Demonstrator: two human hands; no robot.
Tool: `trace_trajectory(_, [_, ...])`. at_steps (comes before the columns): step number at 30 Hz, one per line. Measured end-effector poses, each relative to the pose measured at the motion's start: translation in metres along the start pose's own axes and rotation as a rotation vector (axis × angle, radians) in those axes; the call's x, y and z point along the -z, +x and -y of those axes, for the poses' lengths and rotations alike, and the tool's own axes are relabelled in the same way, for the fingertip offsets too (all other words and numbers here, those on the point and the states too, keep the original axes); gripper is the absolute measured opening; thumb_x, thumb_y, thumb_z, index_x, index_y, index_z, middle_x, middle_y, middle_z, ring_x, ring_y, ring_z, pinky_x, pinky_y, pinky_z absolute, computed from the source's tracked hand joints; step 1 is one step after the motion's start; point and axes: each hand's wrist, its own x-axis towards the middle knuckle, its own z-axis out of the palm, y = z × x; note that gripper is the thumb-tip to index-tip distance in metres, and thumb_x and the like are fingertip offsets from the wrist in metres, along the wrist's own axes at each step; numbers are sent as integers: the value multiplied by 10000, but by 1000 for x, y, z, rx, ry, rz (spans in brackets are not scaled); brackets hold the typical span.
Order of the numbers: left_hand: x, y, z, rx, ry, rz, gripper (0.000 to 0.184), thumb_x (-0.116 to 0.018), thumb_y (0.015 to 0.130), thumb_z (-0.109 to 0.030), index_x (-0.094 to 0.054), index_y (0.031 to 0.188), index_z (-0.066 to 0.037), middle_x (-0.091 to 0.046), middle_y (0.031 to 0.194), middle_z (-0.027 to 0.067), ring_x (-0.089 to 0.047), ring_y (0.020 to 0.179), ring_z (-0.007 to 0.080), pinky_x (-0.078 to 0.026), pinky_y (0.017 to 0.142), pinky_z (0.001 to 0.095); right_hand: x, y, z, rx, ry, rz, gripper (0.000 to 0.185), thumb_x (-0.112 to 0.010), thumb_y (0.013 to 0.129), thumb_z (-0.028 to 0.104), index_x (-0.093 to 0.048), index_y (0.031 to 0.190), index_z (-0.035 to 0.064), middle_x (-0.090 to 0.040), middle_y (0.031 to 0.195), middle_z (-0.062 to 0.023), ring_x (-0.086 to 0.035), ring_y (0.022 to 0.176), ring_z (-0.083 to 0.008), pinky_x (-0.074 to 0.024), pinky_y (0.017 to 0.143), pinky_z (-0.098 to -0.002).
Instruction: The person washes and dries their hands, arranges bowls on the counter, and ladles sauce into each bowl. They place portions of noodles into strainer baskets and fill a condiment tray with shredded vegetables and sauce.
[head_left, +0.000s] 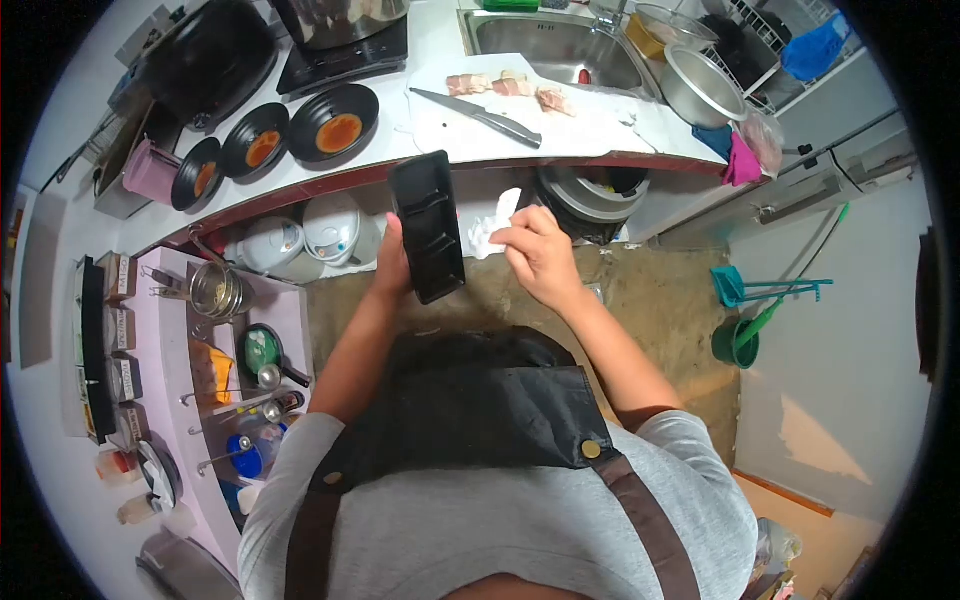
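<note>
My left hand (393, 262) grips a black divided tray (430, 225) by its left side, holding it tilted in front of the counter with its compartments showing. My right hand (542, 258) is closed on a crumpled white tissue (486, 234), just right of the tray and apart from it. Beyond them on the counter, a knife (480, 117) lies on a white board (450, 130), beside rolled pieces of meat (512, 86). Three black bowls (333, 122) holding reddish-brown sauce stand in a row to the left.
A steel sink (555, 50) is set into the counter at the back, with a metal bowl (702, 85) to its right. At the back left, a large pot (340, 20) stands on a black cooktop (345, 60). Left of me, a pink shelf (165, 330) holds strainers, ladles and jars.
</note>
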Motion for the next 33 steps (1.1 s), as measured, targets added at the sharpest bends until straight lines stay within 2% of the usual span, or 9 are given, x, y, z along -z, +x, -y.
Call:
trace_trajectory(6, [-5, 37, 7, -23, -39, 51, 740, -238, 860, -612, -425, 1209, 13, -533, 1130, 132, -555, 953, 203, -454, 828, 342, -26, -14, 16, 27, -86, 69, 351, -500, 635, -91, -596, 958, 8, -495, 986, -135, -495, 921, -303, -419, 810, -358])
trace_trajectory(10, [1, 59, 28, -16, -16, -78, 768, -218, 850, -636, -419, 1210, 13, -544, 1105, 152, -580, 889, 217, -476, 776, 351, -52, -14, 25, -108, 204, 53, 254, -481, 656, -95, -555, 887, -18, -500, 911, -145, -493, 885, -322, -423, 771, -362])
trace_trajectory(12, [1, 65, 34, -23, -33, -96, 743, -231, 859, -618, -424, 1202, 12, -547, 1098, 153, -583, 870, 220, -482, 756, 346, -44, -1, 11, 14, 58, -31, 242, -500, 634, -104, -546, 858, -27, -514, 927, -123, -493, 864, -306, -424, 756, -358])
trace_trajectory(16, [-2, 73, 33, -103, 0, -56, 724, -240, 867, -604, -423, 1203, 12, -547, 1102, 153, -574, 910, 229, -468, 784, 348, -32, -16, -10, -79, -260, 47, 220, -464, 661, -72, -578, 836, -4, -553, 920, -96, -518, 860, -288, -442, 759, -335])
trace_trajectory(18, [-7, 72, 35, -59, 36, -80, 733, -221, 867, -608, -419, 1205, 12, -542, 1110, 156, -574, 912, 233, -469, 785, 345, -10, -19, -16, -308, 271, 154, 201, -437, 659, -80, -588, 767, -2, -576, 878, -102, -549, 822, -236, -447, 740, -308])
trace_trajectory(22, [-10, 78, 32, -28, -136, -22, 763, -180, 857, -626, -414, 1213, 7, -533, 1135, 158, -581, 901, 242, -475, 789, 360, 23, -24, -41, -377, 359, -280, 217, -417, 682, -85, -602, 765, -8, -596, 827, -99, -570, 767, -184, -444, 706, -273])
trace_trajectory(25, [-24, 88, 38, -12, -192, -73, 783, -190, 845, -646, -422, 1202, 10, -542, 1116, 153, -583, 887, 242, -484, 772, 359, 21, -10, -21, -190, 416, -188, 245, -410, 699, -84, -598, 840, -13, -589, 882, -106, -568, 809, -192, -440, 721, -265])
trace_trajectory(27, [-23, 93, 45, 3, -252, -12, 789, -218, 833, -663, -431, 1195, 5, -557, 1082, 146, -583, 864, 238, -487, 750, 357, -2, -6, -10, -164, 203, -22, 290, -426, 677, -108, -569, 915, -24, -558, 923, -122, -552, 859, -249, -439, 753, -296])
trace_trajectory(33, [-23, 99, 56, -2, -222, -90, 741, -227, 847, -642, -456, 1157, -8, -564, 1057, 144, -596, 784, 260, -501, 677, 403, -20, -3, -6, -202, 14, 39, 177, -478, 649, -75, -533, 786, 23, -480, 862, -91, -465, 830, -285, -374, 695, -372])
